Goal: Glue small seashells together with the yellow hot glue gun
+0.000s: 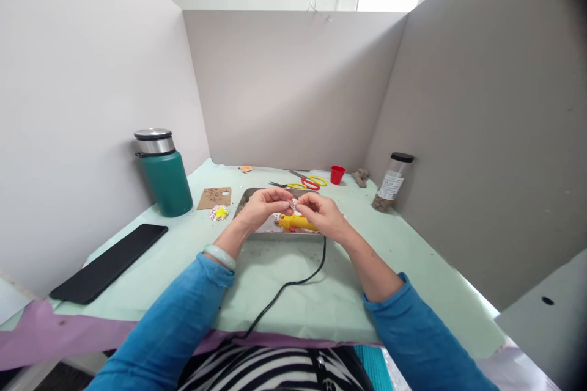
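Over a metal tray [261, 236], my left hand [263, 208] and my right hand [323, 217] meet with fingertips pinched. Between them is a small whitish-pink piece [294, 203], too small to make out its kind. Both hands appear closed on it. Below the fingers a yellow tool [296, 222], which looks like a glue gun, lies in the tray among small white and red bits. From the tray's front a black cord [288, 285] runs toward me. Left of the tray lies a speckled round piece with a yellow star-like shape [221, 213] on it.
On the left stand a green bottle [167, 183] and a black flat case [112, 263]. A brown card [211, 198] lies near the tray. Behind it are scissors [312, 183], a red cup [337, 175] and a grey-brown lump [360, 178]. A black-lidded jar [392, 183] stands right. Grey panels enclose the table.
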{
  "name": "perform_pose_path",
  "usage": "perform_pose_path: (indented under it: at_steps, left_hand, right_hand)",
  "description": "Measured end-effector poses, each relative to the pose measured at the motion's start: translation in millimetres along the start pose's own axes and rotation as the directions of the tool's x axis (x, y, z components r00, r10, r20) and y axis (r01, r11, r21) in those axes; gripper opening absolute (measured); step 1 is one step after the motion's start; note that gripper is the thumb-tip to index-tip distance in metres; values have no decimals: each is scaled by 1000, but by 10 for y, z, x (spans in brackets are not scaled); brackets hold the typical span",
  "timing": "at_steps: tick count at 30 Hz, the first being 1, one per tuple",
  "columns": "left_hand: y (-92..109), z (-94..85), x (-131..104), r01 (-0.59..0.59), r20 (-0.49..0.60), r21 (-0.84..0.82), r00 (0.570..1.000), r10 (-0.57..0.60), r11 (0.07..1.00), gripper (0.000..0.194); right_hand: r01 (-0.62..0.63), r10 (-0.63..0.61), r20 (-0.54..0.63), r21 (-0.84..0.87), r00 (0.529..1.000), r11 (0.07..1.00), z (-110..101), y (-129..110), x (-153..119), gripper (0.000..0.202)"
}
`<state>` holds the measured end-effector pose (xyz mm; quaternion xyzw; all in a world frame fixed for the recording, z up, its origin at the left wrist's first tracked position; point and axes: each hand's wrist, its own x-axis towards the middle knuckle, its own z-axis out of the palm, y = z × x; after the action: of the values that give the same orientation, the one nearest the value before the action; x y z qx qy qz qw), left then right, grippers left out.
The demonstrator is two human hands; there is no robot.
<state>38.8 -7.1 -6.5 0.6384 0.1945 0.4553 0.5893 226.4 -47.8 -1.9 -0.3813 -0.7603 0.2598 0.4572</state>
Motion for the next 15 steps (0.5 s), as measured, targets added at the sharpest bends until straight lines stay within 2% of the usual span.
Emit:
perform_pose_path:
  at_steps: [15]
  left_hand:
    - [3, 16, -2, 6, -3, -34, 1000, -7, 999, 22]
  right_hand:
    - [-14, 14, 18, -9, 1000, 1000, -18, -41, -13, 19]
